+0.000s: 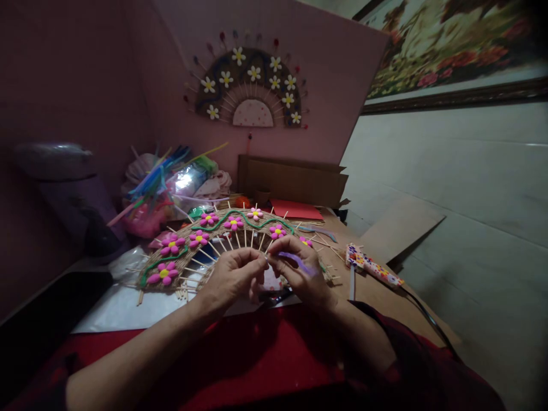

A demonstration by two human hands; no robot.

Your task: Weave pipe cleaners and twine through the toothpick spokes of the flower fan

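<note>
My right hand (299, 274) pinches a purple pipe cleaner (295, 261), whose free part curves back over the fingers. Fingertip to fingertip with it, my left hand (235, 274) is closed in a pinch; the pipe cleaner's end seems to lie between both, though the fingers hide it. Just behind the hands rests a fan-shaped twine craft (188, 241) on thin wooden sticks. Pink flowers (172, 244) with yellow centres and a wavy green strand (226, 212) decorate it. My hands cover part of its lower right.
A patterned glue gun (374, 267) with a black cord lies at right on cardboard. Bundled pipe cleaners (158, 174) and plastic bags pile up at back left. Red paper (296, 209) and a cardboard box (291, 181) stand behind. A finished-looking fan (248, 80) hangs on the pink board.
</note>
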